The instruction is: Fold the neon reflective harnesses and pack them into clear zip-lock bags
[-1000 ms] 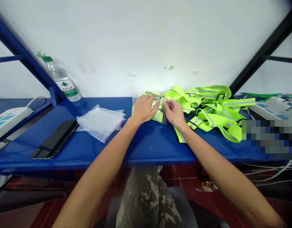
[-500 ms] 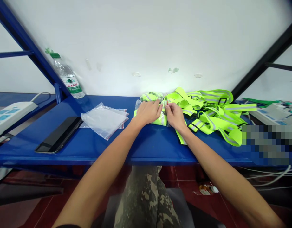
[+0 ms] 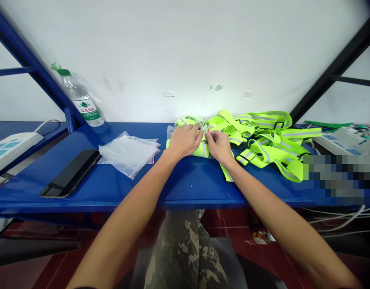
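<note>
My left hand [image 3: 185, 140] lies flat on a folded yellow-green reflective cloth vest [image 3: 204, 150] at twelve o'clock. My right hand [image 3: 219, 146], just right of it, pinches a tiny clear thing [image 3: 207, 129], too small to tell. A long heap of shiny green straps [image 3: 272, 138] runs toward two o'clock.

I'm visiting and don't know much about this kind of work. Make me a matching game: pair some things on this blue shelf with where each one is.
Things:
1. Plastic water bottle
2. Clear zip bags
3. Black phone
4. Neon-yellow reflective vests

Places:
A. Between the black phone and the left hand
B. Heaped under the right hand
C. At the back, beside the blue upright
D. Flat near the front edge of the blue shelf

Pairs: 1-C, 2-A, 3-D, 4-B
</note>
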Motion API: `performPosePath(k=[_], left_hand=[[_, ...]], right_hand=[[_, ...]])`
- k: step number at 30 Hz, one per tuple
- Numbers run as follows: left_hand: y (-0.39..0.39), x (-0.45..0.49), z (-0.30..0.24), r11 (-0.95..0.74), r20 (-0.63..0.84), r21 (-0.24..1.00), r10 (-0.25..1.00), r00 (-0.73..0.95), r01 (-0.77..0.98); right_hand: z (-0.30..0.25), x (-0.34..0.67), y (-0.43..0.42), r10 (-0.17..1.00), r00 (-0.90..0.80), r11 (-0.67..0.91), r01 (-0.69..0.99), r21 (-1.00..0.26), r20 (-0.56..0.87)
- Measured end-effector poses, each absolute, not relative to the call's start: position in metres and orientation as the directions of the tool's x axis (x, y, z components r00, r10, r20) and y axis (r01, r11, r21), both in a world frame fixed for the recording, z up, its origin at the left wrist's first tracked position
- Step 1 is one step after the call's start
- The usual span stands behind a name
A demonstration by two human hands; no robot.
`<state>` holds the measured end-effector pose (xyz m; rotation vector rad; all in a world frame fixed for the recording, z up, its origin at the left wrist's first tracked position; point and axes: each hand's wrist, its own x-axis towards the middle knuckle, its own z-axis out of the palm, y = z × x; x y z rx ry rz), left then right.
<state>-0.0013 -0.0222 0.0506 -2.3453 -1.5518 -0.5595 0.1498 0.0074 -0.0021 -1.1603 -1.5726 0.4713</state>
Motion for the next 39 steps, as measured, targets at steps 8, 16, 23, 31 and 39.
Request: performPosePath(k=[8,16,23,31,39], left_hand=[[-0.021,0.008,0.042,-0.492,0.451,0.197,0.813,0.367,0.848],[0.032,-0.001,0.07,-0.442,0.33,0.71,0.896,0.296,0.549],[0.025,0.007,0.059,-0.427,0.39,0.703,0.9,0.194,0.569],[0.019,0.001,0.056,-0.492,0.38,0.672,0.871,0.313,0.554],[0.021,0.001,0.051,-0.49,0.386,0.68,0.872,0.301,0.546]], right_hand=[[0.0,0.151,0.006,0.853,0.039,0.45,0.451,-0.771,0.521],[0.003,0.145,-0.002,0.833,-0.024,0.508,0.43,-0.746,0.553],[-0.002,0.144,0.003,0.87,-0.004,0.473,0.296,-0.83,0.494],[0.0,0.145,0.004,0.884,0.057,0.449,0.169,-0.877,0.464],[0.0,0.146,0.004,0.887,0.04,0.448,0.172,-0.877,0.461]])
